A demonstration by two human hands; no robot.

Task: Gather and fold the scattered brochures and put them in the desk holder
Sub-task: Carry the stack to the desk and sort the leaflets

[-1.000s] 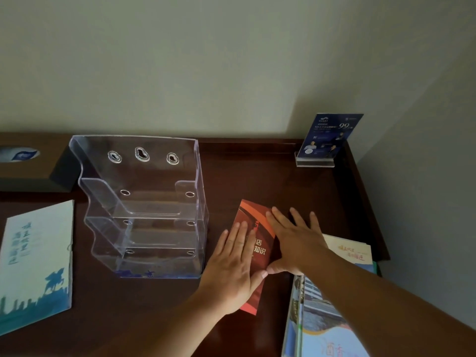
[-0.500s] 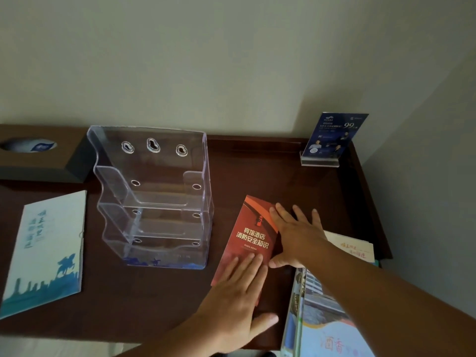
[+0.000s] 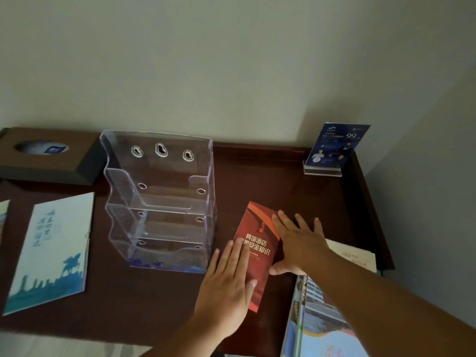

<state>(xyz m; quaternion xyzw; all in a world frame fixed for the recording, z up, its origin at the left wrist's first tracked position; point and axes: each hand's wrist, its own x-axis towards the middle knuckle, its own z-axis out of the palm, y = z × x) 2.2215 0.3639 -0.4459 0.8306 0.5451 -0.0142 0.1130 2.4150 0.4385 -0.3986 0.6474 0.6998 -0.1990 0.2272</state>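
Head view: red brochure (image 3: 257, 249) lies flat on the dark surface (image 3: 270, 176), just right of the clear holder (image 3: 159, 202). Left hand (image 3: 228, 284) presses its lower left part, fingers straight and together. Right hand (image 3: 300, 243) lies flat along its right edge, fingers spread. Blue-green brochure (image 3: 51, 248) lies left of the holder; more brochures (image 3: 324, 328) under the right forearm.

One camera, head-worn, tilted down over the desk (image 3: 270, 176).
It looks forward from the near edge, close above the left hand (image 3: 226, 282) and right hand (image 3: 301, 243), with the far wall (image 3: 231, 60) filling the upper half.
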